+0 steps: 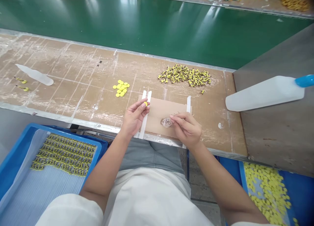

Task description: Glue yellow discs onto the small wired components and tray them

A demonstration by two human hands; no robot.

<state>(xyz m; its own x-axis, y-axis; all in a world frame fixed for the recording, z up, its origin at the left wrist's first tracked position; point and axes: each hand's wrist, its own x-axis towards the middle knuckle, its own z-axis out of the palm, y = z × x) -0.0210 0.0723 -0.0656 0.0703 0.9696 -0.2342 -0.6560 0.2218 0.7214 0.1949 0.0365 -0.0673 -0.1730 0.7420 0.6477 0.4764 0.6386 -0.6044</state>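
Observation:
My left hand (134, 117) pinches a small yellow disc (146, 103) between thumb and fingertips, above the left edge of a cardboard sheet (160, 109). My right hand (186, 128) is closed, its fingertips at the rim of a small clear dish or blob (166, 122) on that sheet. What the right fingers hold, if anything, is too small to make out. Beyond my left hand lies a cluster of yellow discs (121, 88). A heap of small yellow-and-dark pieces (183, 75) sits past the sheet.
A white bottle with a blue cap (265, 93) leans at the right panel. Blue trays flank me: the left tray (96, 150) holds rows of yellow-and-dark pieces, the right one loose yellow discs (267, 190). A white strip (35, 75) and two finished-looking pieces (23, 88) lie far left.

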